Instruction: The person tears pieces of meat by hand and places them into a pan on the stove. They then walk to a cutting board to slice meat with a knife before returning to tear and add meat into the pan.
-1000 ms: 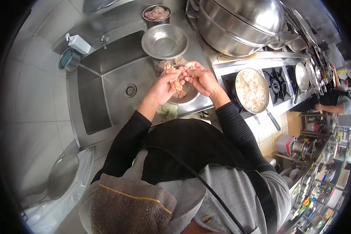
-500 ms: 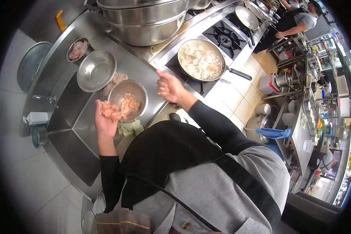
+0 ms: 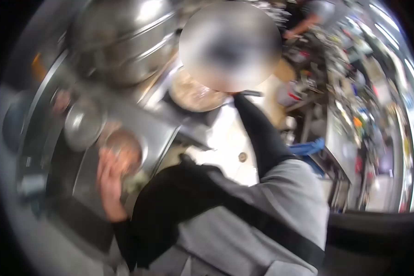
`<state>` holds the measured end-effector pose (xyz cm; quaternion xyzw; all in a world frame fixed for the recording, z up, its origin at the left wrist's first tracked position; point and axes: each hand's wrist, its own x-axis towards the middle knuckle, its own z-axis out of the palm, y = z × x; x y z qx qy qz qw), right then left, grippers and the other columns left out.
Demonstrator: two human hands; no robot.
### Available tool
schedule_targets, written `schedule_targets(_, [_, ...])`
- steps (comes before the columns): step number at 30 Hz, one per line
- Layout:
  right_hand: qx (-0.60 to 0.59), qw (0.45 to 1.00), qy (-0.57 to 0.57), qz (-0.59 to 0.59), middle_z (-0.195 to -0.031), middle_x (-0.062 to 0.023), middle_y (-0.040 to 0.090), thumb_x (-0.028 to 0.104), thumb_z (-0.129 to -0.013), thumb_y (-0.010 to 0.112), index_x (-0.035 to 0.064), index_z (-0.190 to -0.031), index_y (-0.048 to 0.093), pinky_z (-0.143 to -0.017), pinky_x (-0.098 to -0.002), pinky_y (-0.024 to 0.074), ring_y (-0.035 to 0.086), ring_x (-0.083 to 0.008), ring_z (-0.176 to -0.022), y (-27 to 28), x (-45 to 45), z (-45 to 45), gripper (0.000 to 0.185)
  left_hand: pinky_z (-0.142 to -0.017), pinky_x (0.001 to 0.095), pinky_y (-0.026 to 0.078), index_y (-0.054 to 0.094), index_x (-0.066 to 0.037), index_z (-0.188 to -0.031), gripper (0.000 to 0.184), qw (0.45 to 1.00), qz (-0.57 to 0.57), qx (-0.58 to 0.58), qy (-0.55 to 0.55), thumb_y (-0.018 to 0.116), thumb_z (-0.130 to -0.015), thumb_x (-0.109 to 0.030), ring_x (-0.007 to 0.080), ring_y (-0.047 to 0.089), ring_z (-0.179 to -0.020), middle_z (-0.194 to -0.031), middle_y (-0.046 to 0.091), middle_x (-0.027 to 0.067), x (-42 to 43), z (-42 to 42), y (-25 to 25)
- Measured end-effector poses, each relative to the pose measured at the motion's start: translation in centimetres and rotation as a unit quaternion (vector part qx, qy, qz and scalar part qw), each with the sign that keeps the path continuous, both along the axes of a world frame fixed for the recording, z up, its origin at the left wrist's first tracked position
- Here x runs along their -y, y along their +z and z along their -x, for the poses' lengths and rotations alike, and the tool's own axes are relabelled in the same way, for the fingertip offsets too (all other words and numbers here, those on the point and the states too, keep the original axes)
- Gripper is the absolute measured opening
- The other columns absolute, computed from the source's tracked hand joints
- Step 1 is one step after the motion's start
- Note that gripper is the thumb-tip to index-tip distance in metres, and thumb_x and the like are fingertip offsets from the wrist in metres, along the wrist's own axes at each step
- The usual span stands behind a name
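Observation:
The whole view is smeared by motion. My left hand (image 3: 109, 184) is at the near side of a steel bowl (image 3: 135, 149) with pinkish meat (image 3: 126, 152) in it. Its fingers are too blurred to tell what they hold. My right arm (image 3: 260, 129) reaches up toward the stove, and a round blurred patch covers my right hand. Just below that patch lies a pan (image 3: 193, 94) of pale food, its dark handle (image 3: 250, 93) pointing right.
An empty-looking steel bowl (image 3: 83, 124) and a small container of meat (image 3: 61, 100) stand farther left. A large steel pot (image 3: 119, 46) is at the upper left. Shelving (image 3: 310, 106) lines the right. Another person's arm (image 3: 303, 27) shows at the top.
The view has swung toward the stove side. My right hand has left the meat bowl and gone up past the pan. My left hand, which held meat, remains by the bowl.

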<state>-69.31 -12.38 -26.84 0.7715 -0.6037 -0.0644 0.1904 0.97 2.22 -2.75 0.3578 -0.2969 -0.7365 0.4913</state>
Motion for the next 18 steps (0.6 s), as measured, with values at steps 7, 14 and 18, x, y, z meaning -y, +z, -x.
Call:
schedule_targets(7, [0.323, 0.909, -0.248, 0.085, -0.079, -0.0251, 0.067, 0.024, -0.074, 0.072, -0.0047, -0.075, 0.068, -0.071, -0.0443, 0.055, 0.068, -0.0387, -0.076, 15.4, -3.6, -11.8, 0.029, -0.101, 0.0372, 0.044, 0.039, 0.001, -0.141, 0.043, 0.999, -0.04, 0.009, 0.013, 0.046, -0.101, -0.015, 0.0237, 0.049, -0.125, -0.139, 0.048, 0.0109, -0.2, 0.9, 0.9])
schedule_targets(14, [0.646, 0.742, 0.074, -0.16, -0.075, -0.0127, 0.068, 0.016, -0.082, 0.067, 0.0014, -0.089, 0.066, -0.067, -0.0365, 0.0527, 0.067, -0.0228, -0.069, 29.6, -5.8, -35.0, 0.016, -0.088, 0.0386, 0.053, 0.046, -0.004, -0.137, 0.04, 0.998, -0.053, -0.016, 0.005, 0.046, -0.1, -0.017, 0.0243, 0.053, -0.12, -0.135, 0.05, 0.0115, 1.5, 0.4, -3.0])
schedule_targets(18, [0.644, 0.668, 0.203, -0.313, -0.106, -0.0111, 0.067, 0.013, -0.087, 0.064, 0.0013, -0.126, 0.055, -0.087, -0.032, 0.0518, 0.066, -0.0185, -0.096, 28.7, -8.0, -44.7, 0.042, -0.07, 0.0331, 0.057, 0.053, -0.002, -0.129, 0.034, 0.998, -0.061, -0.027, -0.013, 0.049, -0.098, -0.016, 0.0186, 0.065, -0.094, -0.113, 0.065, 0.0117, 2.5, 2.5, 0.3])
